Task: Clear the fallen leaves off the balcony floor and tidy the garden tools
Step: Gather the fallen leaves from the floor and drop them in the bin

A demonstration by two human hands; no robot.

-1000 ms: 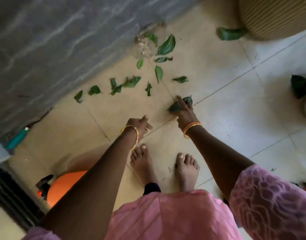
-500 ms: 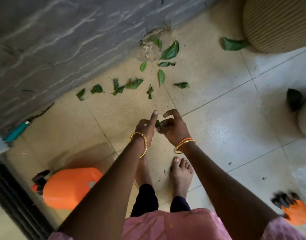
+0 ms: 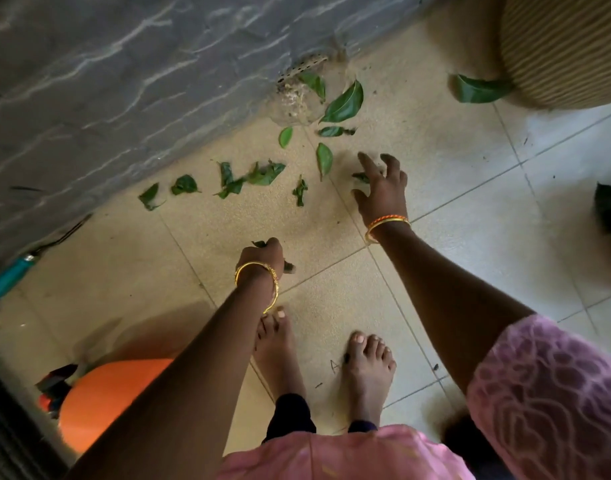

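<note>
From the head view we see our left hand (image 3: 262, 256) curled round a small bunch of leaf bits (image 3: 260, 243), low over the balcony floor (image 3: 453, 161). Our right hand (image 3: 383, 188) reaches with fingers (image 3: 366, 164) spread over a dark leaf (image 3: 361, 177). Loose green leaves (image 3: 262, 174) lie scattered along the floor's edge by the grey wall (image 3: 124, 81), near the drain (image 3: 302, 69)

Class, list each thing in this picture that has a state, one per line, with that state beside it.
left hand: curled round picked-up leaves
right hand: fingers spread, reaching down over a small leaf
scattered leaves: lying on the floor by the wall
large leaf: lying against the ribbed pot
teal-handled tool: lying by the wall
</note>
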